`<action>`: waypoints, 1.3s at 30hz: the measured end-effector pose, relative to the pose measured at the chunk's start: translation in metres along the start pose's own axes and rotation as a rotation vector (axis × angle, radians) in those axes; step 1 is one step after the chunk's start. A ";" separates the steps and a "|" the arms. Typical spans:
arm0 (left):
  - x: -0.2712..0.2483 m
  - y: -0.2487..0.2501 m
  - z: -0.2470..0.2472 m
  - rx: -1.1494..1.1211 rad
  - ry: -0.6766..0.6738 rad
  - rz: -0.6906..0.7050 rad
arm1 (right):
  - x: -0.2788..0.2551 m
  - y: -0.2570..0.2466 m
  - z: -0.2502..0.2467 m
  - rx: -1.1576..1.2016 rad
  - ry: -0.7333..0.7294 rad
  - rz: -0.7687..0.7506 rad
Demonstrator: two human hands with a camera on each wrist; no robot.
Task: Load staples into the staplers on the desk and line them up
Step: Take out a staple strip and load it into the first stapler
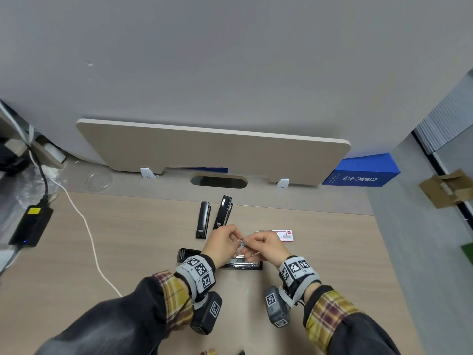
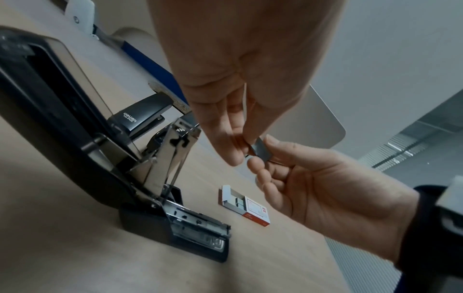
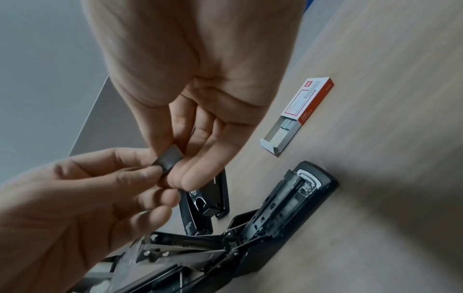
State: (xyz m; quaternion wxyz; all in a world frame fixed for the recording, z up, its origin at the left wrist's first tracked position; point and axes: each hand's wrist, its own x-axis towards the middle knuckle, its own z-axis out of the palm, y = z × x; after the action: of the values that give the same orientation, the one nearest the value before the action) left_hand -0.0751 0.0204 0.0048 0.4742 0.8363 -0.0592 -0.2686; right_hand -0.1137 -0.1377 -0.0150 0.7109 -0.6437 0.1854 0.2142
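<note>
A short grey staple strip [image 1: 242,242] is pinched from both sides, by my left hand [image 1: 222,242] and my right hand [image 1: 266,245], a little above the desk. The left wrist view shows the strip [image 2: 261,151] between the fingertips of both hands, and so does the right wrist view [image 3: 168,160]. Right under the hands lies a black stapler [image 1: 243,264] swung wide open, its metal magazine channel [image 3: 288,204] exposed. Two shut black staplers [image 1: 203,220] [image 1: 223,212] lie side by side just behind. A red-and-white staple box [image 1: 284,234] lies slid open to the right, with strips inside [image 2: 238,201].
A black power adapter [image 1: 32,225] and a white cable [image 1: 87,226] lie on the left of the desk. A beige divider panel [image 1: 212,152] and a cable slot [image 1: 218,181] are at the back, a blue box [image 1: 361,172] at the back right.
</note>
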 end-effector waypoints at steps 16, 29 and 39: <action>0.004 -0.019 -0.008 0.422 0.042 0.162 | 0.007 0.031 -0.011 -1.071 0.189 -0.155; 0.010 -0.046 -0.010 0.711 -0.189 0.127 | 0.019 0.071 0.007 -1.289 0.207 -0.409; 0.010 -0.052 -0.008 0.692 -0.172 0.153 | 0.022 0.071 0.016 -1.309 0.187 -0.413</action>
State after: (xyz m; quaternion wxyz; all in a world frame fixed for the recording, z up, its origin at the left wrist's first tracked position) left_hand -0.0703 0.0508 -0.0388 0.1753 0.9147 -0.2488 -0.2659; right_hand -0.1343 -0.1143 -0.0845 0.1837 -0.9780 -0.0478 0.0860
